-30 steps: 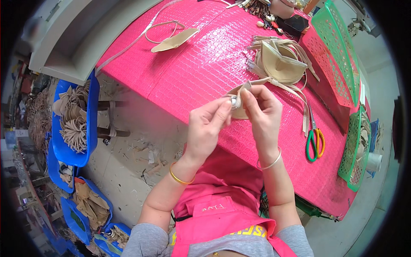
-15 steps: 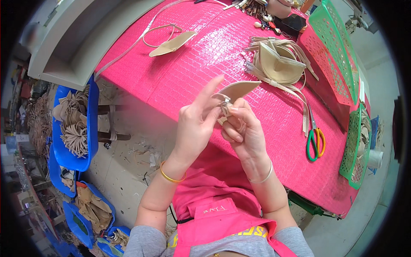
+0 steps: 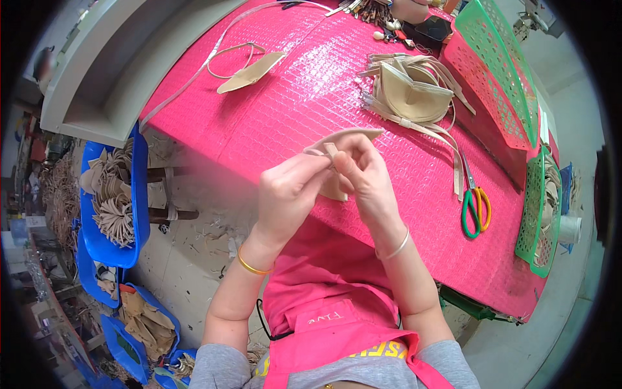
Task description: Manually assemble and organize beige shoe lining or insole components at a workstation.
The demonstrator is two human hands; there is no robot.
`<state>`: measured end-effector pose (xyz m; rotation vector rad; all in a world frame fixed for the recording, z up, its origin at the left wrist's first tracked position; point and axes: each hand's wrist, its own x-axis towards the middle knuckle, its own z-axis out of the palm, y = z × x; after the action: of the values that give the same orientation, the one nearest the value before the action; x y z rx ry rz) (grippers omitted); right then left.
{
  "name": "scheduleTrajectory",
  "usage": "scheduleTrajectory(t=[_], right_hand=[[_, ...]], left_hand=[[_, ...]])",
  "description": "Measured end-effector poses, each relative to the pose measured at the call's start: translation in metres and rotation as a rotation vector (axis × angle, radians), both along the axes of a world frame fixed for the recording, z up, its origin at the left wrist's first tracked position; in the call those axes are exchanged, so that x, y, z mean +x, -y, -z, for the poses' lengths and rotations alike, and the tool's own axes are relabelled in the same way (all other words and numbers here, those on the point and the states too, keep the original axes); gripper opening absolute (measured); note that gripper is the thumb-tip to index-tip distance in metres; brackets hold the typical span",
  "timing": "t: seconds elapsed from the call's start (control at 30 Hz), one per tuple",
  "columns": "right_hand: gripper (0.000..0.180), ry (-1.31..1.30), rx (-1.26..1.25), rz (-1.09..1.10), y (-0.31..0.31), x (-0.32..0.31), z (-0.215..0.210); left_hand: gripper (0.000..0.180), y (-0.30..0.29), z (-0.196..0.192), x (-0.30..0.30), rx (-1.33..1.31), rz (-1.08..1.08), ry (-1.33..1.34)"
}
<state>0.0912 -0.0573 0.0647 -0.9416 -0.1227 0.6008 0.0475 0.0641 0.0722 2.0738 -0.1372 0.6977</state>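
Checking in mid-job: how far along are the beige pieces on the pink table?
Looks done: a beige strapped stack lies on the pink table, though whether it is finished is unclear. In hand: left hand and right hand pinch one beige piece between their fingers. Left: a single piece with strap lies apart, and the blue bin holds more pieces.

Both hands meet over the near edge of the table [image 3: 278, 110] — the left hand [image 3: 288, 194] and right hand [image 3: 369, 181] pinch a curved piece [image 3: 350, 135] between them. A stack of pieces [image 3: 408, 94] lies behind, scissors [image 3: 475, 206] to the right, baskets [image 3: 502, 71] along the right edge — bins [image 3: 107, 220] on the floor, left.
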Motion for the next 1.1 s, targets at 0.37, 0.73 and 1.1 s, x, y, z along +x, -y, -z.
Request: scheduleTrajectory(t=[0.37, 0.73, 1.1], right_hand=[[0.025, 0.928, -0.805, 0.042, 0.011, 0.058, 0.016], [0.016, 1.229, -1.24, 0.373, -0.156, 0.167, 0.035], [0.015, 1.315, -1.621, 0.551, 0.075, 0.08, 0.021]], left_hand=[[0.015, -0.041, -0.003, 0.028, -0.2, 0.154, -0.278], [0.06, -0.16, 0.025, 0.103, -0.504, -0.292, -0.743], [0.06, -0.069, 0.05, 0.092, -0.018, -0.538, -0.239]])
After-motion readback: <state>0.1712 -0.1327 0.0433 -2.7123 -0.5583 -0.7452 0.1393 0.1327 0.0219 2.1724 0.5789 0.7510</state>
